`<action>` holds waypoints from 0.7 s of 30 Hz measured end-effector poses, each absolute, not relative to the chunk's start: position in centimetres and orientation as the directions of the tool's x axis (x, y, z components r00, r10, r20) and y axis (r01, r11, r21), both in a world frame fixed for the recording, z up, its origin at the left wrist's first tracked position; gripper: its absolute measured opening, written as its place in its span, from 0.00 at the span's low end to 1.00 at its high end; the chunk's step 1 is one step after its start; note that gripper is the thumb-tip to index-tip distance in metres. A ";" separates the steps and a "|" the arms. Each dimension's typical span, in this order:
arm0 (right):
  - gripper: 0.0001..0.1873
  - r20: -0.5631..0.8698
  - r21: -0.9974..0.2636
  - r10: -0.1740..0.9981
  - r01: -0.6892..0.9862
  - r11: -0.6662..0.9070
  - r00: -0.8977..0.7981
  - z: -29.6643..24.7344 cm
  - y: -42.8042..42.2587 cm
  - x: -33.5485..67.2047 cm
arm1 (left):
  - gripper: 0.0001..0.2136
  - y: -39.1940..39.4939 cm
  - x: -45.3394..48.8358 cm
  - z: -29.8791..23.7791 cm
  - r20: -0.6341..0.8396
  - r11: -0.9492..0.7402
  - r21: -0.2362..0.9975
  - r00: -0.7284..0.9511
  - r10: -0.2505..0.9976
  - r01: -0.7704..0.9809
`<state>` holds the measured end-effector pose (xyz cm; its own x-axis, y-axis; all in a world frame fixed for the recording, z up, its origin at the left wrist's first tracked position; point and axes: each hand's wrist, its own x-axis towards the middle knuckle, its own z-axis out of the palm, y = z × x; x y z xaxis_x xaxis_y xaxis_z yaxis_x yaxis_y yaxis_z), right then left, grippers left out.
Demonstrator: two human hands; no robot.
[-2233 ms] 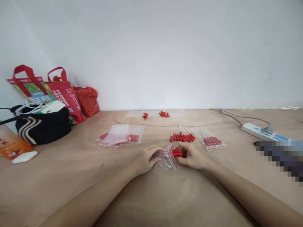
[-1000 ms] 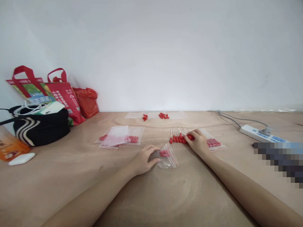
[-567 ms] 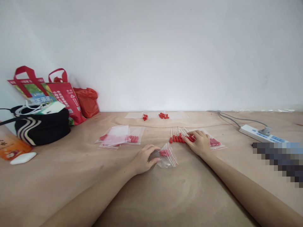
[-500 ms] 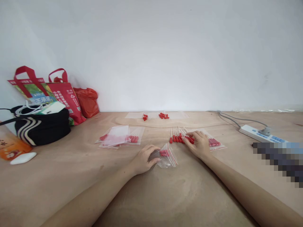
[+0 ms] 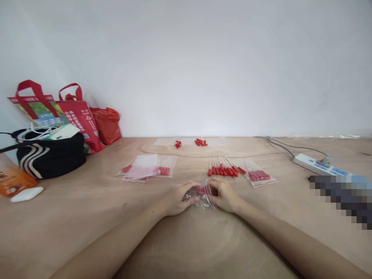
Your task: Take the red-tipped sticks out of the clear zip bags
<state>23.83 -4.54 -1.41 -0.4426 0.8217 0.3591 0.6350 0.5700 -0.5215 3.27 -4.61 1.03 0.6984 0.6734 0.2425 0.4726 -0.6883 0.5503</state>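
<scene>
Back from the loose droppers (image 5: 223, 169) at twelve o'clock, the right hand (image 5: 225, 195) pinches the small zip bag's (image 5: 201, 193) mouth while the left hand (image 5: 178, 198) grips its nine-o'clock side — best to hold that mouth wide, on the table (image 5: 203, 248) between both hands.

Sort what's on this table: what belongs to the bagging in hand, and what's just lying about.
In use: small zip bag held by left hand and right hand; loose red-capped droppers; filled bags.
Lying about: power strip, black bag, shopping bags.

Both forearms reaching forward, left hand (image 5: 178, 197) and right hand (image 5: 223, 195) curled, fingertips close together
</scene>
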 end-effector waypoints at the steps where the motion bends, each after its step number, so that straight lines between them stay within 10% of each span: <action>1: 0.11 0.359 -0.544 0.828 0.624 0.561 -0.431 -1.3 -4.6 23.8 | 0.18 -4.6 3.2 1.0 0.225 -0.687 0.547 0.707 0.670 0.477; 10: 0.03 0.368 -0.734 0.812 0.395 0.552 -0.452 -1.2 -5.6 24.5 | 0.32 -4.6 2.7 1.4 0.104 -0.739 0.456 0.794 0.598 0.497; 21: 0.17 0.299 -0.930 0.932 0.158 0.333 -0.203 0.4 -3.4 30.6 | 0.37 -4.5 2.3 1.8 0.040 -0.798 0.319 0.835 0.550 0.510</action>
